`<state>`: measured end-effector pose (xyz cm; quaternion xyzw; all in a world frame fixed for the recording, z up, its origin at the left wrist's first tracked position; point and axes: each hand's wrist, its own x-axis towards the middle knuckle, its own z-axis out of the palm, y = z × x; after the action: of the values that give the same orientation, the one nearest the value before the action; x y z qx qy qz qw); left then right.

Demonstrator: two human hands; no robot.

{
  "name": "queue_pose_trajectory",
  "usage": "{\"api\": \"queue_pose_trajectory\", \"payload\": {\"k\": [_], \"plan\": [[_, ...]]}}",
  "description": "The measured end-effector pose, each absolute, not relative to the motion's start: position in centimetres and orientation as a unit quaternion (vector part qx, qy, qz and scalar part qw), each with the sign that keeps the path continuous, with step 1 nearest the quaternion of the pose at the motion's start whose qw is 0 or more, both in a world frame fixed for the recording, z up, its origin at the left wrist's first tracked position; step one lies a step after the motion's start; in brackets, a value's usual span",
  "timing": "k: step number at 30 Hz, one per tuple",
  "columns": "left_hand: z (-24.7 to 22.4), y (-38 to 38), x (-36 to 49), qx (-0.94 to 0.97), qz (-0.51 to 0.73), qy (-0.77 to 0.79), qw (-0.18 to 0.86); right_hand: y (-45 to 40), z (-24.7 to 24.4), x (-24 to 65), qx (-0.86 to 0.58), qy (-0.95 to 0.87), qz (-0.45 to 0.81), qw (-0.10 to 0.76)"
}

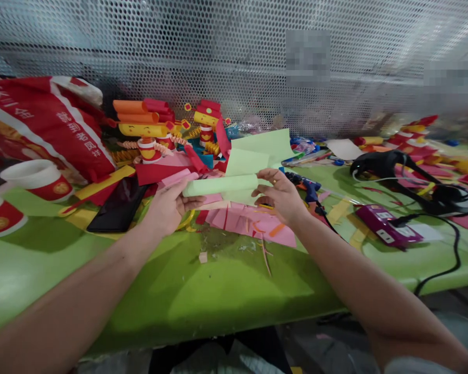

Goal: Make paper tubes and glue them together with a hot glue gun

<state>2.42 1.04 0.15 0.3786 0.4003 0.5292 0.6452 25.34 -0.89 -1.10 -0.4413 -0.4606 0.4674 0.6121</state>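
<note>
A rolled sheet of pale green paper (222,185) is held level above the table between my two hands. My left hand (171,204) grips its left end, thumb on top and fingers beneath. At the other end, my right hand (278,195) pinches the roll with bent fingers; a ring shows on one of them. Behind the roll stand loose light green sheets (263,148). Under my hands lie pink paper pieces (249,223) with thin cut strips on them.
Paper figures (144,130), a red bag (58,124), paper cups (39,179) and a black phone (119,205) stand or lie left. To the right are a blue glue gun (306,184), a purple power socket (390,226) with a black cable, and a black headband-like device (398,166).
</note>
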Motion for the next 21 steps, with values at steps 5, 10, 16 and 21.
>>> {"api": "queue_pose_trajectory", "payload": {"k": [5, 10, 16, 21], "plan": [[-0.2, 0.9, 2.43, 0.424, 0.512, 0.375, 0.646, -0.82, -1.07, 25.75, -0.412, -0.428, 0.607, 0.528], [0.0, 0.86, 2.46, 0.437, 0.49, 0.377, 0.653, -0.84, -1.23, 25.8, -0.404, -0.457, 0.609, 0.507], [-0.18, 1.01, 2.4, 0.431, 0.536, 0.394, 0.61, -0.59, -1.7, 25.62, -0.429, -0.481, 0.577, 0.501], [0.01, 1.05, 2.46, 0.388, 0.565, 0.421, 0.594, -0.56, -1.75, 25.48, -0.443, -0.488, 0.553, 0.509]]}}
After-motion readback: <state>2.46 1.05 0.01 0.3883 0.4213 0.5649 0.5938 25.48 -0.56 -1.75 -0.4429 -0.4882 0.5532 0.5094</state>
